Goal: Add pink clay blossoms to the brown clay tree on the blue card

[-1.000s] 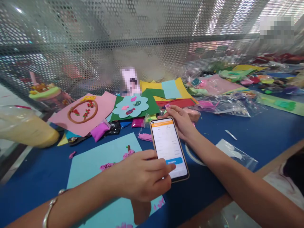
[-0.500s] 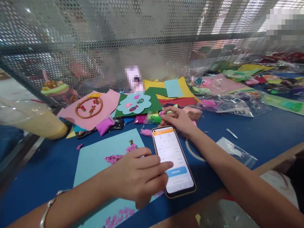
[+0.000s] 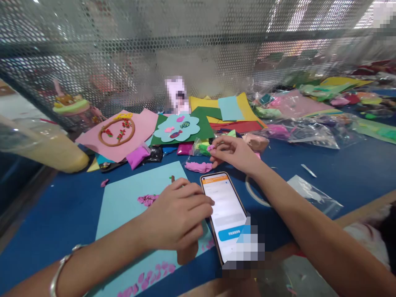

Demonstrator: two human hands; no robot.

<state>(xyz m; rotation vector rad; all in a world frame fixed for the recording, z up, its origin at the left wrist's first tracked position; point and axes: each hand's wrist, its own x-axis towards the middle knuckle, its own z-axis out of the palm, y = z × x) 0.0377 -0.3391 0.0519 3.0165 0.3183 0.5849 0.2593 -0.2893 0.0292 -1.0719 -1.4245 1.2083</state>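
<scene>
Blue paper (image 3: 119,206) on table (image 3: 64,214), partly under left forearm (image 3: 120,246); clay blossoms (image 3: 147,200), lower-edge petals (image 3: 150,279) in place; much bare, likely unfinished
Right hand (image 3: 233,153) pinches pink clay bit (image 3: 210,147), off paper
Left hand (image 3: 177,211) half-curled at phone (image 3: 222,202), grip unclear; clay roll (image 3: 198,166) seemingly unused

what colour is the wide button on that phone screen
Blue with white lettering; the button on the phone shows best in the head view.

Phone (image 3: 224,210) R of sheet (image 3: 123,206), cup (image 3: 63,152) far L.
</scene>
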